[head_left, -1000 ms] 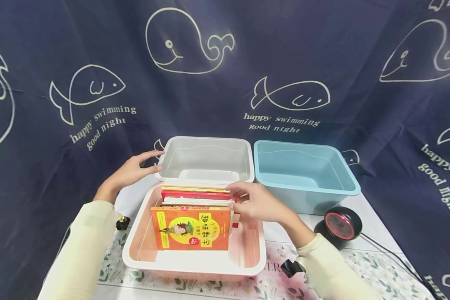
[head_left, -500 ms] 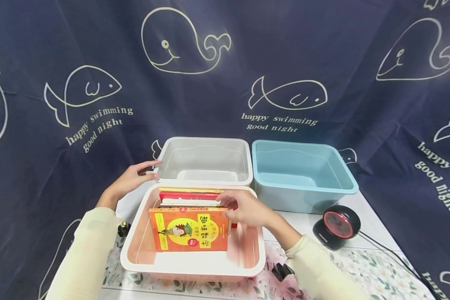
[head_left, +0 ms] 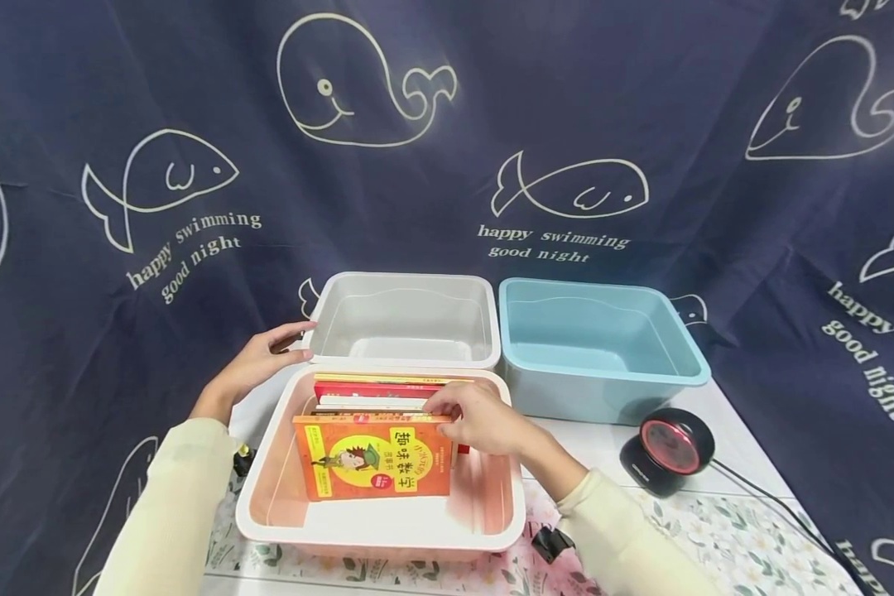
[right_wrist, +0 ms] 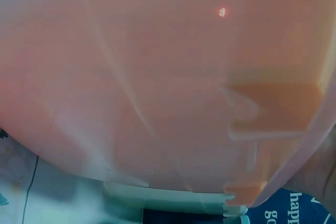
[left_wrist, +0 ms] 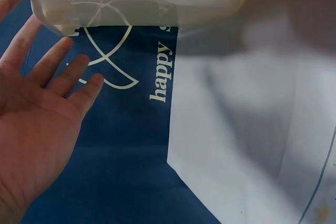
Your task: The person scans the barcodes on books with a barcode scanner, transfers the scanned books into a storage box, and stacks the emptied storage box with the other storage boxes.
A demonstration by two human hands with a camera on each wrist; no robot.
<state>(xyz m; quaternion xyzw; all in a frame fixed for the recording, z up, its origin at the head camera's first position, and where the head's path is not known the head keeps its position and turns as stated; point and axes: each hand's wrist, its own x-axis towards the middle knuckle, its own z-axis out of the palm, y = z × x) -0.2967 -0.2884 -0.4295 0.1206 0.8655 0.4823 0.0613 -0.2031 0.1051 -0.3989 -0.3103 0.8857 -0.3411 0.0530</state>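
An orange picture book (head_left: 380, 459) stands upright in the pink bin (head_left: 380, 540), its cover facing me, in front of a row of several thinner books (head_left: 376, 389). My right hand (head_left: 484, 420) pinches its upper right corner, thumb in front and fingers behind the top edge. In the right wrist view the pink bin's wall (right_wrist: 131, 66) fills most of the picture and the fingers are hidden. My left hand (head_left: 257, 364) reaches to the left rim of the grey bin (head_left: 410, 362); the left wrist view shows straight, spread fingers (left_wrist: 63, 80) close to that bin.
Right of the grey bin stands a blue bin (head_left: 603, 377). A black round device (head_left: 670, 447) with a red-lit face and a cable sits on the table (head_left: 737, 530) to its front. A navy curtain (head_left: 417, 207) hangs behind.
My right hand has moved left onto the orange book's corner, and the book's top has shifted slightly. My left hand has slid a little down along the grey bin's rim.
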